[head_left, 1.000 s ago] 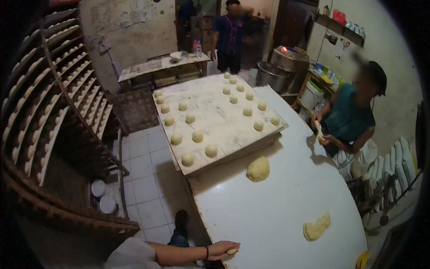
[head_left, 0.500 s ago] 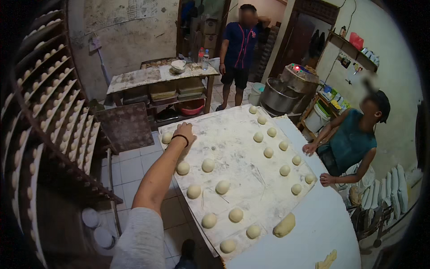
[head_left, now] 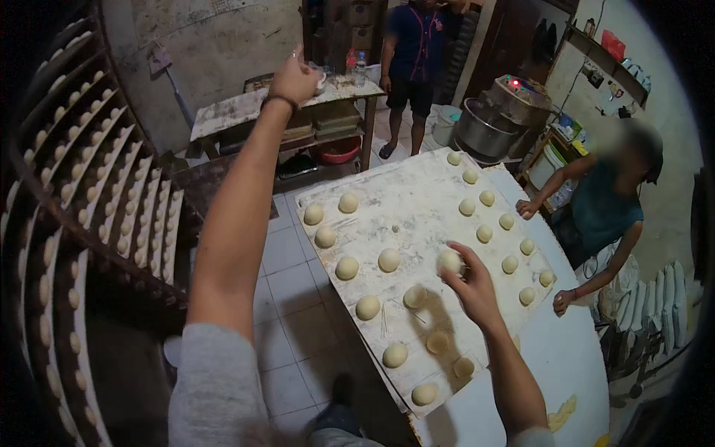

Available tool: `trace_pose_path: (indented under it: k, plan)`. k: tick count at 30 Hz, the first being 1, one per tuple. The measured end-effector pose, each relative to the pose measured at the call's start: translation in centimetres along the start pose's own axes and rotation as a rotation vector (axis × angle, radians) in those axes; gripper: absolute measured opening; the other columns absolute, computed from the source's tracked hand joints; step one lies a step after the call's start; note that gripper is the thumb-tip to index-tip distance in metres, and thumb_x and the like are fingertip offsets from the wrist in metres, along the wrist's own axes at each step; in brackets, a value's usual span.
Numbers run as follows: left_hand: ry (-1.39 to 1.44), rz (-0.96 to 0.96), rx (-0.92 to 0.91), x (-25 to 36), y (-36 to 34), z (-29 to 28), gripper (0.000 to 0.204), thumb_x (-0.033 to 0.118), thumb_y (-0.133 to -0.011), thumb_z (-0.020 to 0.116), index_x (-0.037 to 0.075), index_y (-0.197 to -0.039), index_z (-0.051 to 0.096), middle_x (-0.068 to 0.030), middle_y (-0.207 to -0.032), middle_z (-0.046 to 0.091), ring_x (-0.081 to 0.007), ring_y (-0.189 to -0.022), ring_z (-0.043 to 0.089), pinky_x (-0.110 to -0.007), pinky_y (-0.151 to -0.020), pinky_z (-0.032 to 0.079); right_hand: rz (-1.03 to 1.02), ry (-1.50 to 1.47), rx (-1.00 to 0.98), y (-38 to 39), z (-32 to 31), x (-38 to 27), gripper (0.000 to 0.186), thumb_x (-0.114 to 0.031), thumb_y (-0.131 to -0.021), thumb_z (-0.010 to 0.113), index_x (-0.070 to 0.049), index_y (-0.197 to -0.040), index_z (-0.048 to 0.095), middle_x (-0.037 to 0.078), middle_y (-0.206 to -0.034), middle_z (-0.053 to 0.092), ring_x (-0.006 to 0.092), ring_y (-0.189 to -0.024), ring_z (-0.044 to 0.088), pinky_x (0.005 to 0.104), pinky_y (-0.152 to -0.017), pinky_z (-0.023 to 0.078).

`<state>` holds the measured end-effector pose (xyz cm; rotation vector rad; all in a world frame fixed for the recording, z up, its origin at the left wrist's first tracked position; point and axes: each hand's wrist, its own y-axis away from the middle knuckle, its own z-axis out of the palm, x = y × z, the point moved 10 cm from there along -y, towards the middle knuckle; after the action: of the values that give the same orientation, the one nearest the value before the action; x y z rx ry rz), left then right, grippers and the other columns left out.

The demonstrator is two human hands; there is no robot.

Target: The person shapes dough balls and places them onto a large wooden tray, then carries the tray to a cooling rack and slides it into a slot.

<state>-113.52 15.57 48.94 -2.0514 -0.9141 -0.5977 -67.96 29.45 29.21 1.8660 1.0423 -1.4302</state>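
Observation:
My right hand point(head_left: 477, 287) is closed around a pale dough ball point(head_left: 449, 262) over the middle of the floured board point(head_left: 402, 190). My left hand point(head_left: 294, 80) is raised past the board's far left corner, in front of the back table. Its fingers are partly curled and apart, with nothing visible in them. Round dough balls point(head_left: 389, 260) stand in rows along the board's left side; some lie in my right arm's shadow. More dough balls point(head_left: 484, 233) line the right side. My right forearm mostly hides a larger dough lump.
A tall rack point(head_left: 112, 179) of dough-laden trays stands at left. Behind are a floury table point(head_left: 223, 119), a standing person point(head_left: 413, 52) and a steel mixer point(head_left: 491, 127). Another person point(head_left: 603, 201) rests both hands on the white table point(head_left: 551, 350) at right. Dough scraps point(head_left: 562, 413) lie nearby.
My left hand has lifted off the board's far left corner, and a dough ball shows there. My right hand has come into view, holding a dough ball. The view has shifted.

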Motion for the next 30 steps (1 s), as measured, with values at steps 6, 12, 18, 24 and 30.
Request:
trace_pose_path:
  k: [6, 12, 18, 24, 30]
  plan:
    - [0.544, -0.209, -0.177, -13.7, 27.5, 8.6, 0.030, 0.016, -0.095, 0.065, 0.000, -0.120, 0.064, -0.0029, -0.098, 0.068, -0.0103, -0.086, 0.063, -0.026, -0.076, 0.052, -0.170, 0.731, 0.012, -15.2, 7.2, 6.3, 0.056, -0.035, -0.078, 0.077, -0.002, -0.122, 0.065, 0.024, -0.111, 0.068, 0.0381, -0.101, 0.067, 0.0438, -0.089, 0.054]
    - [0.116, -1.063, -0.541, -41.4, 85.4, 6.3, 0.034, 0.020, -0.100, 0.052, 0.002, -0.127, 0.062, -0.0108, -0.113, 0.072, -0.0207, -0.098, 0.067, -0.034, -0.082, 0.055, -0.338, 0.360, 0.016, -4.1, 4.8, -1.1, 0.055, -0.034, -0.090, 0.073, -0.004, -0.133, 0.059, 0.019, -0.124, 0.061, 0.0290, -0.110, 0.062, 0.0391, -0.095, 0.050]
    - [0.203, -1.321, -0.787, -32.2, 98.6, 11.1, 0.035, 0.022, -0.101, 0.051, 0.003, -0.129, 0.061, -0.0098, -0.117, 0.070, -0.0209, -0.102, 0.066, -0.035, -0.084, 0.055, 0.086, 0.115, 0.377, 29.9, -19.7, 6.9, 0.027, -0.016, -0.093, 0.069, -0.001, -0.115, 0.068, 0.006, -0.107, 0.070, 0.0131, -0.098, 0.065, 0.0297, -0.084, 0.052]
    - [0.392, -1.120, -0.820, -15.2, 105.2, 19.2, 0.036, 0.025, -0.103, 0.050, 0.004, -0.132, 0.059, -0.0088, -0.122, 0.069, -0.0210, -0.106, 0.065, -0.036, -0.085, 0.054, 0.635, -0.038, 1.199, 77.2, -44.6, 36.4, 0.021, -0.020, -0.096, 0.060, -0.003, -0.108, 0.067, 0.008, -0.093, 0.067, 0.0158, -0.074, 0.064, 0.0293, -0.059, 0.053]
    - [0.362, -1.238, -1.107, -0.5, 122.4, 16.0, 0.038, 0.027, -0.104, 0.049, 0.006, -0.134, 0.058, -0.0078, -0.126, 0.067, -0.0212, -0.110, 0.064, -0.037, -0.087, 0.053, 0.877, -0.137, 1.376, 101.1, -47.1, 51.5, 0.022, -0.019, -0.093, 0.062, -0.005, -0.109, 0.066, 0.005, -0.087, 0.063, 0.0155, -0.072, 0.059, 0.0311, -0.060, 0.048]
